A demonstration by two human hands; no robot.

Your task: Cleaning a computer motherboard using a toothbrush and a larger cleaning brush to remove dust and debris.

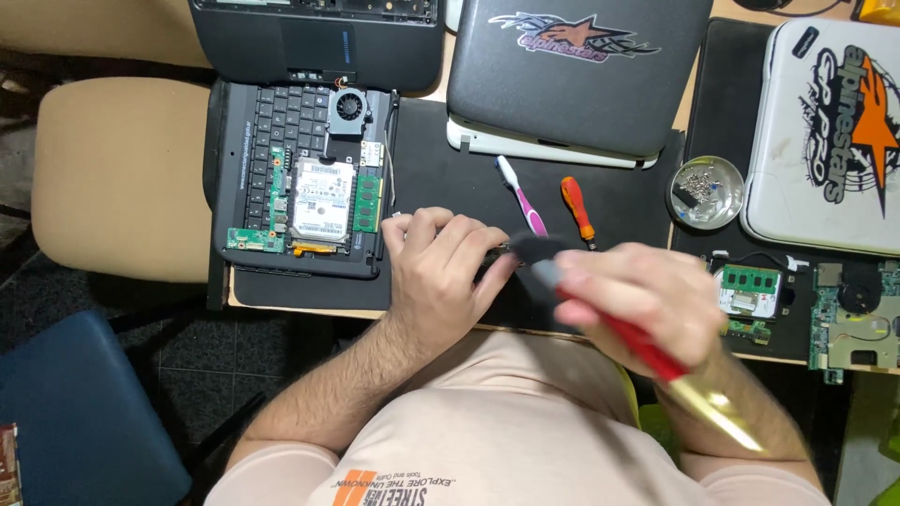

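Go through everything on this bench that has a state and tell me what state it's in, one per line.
Opened laptop: cover off, drive, fan and boards exposed.
Dark laptop: lid closed.
White laptop: lid closed.
Metal dish: holding small screws.
Orange screwdriver: lying loose on the mat.
Pink toothbrush: lying loose on the mat.
Left hand: resting on the mat, holding a small part I can't make out.
Right hand: gripping a red-handled brush, blurred.
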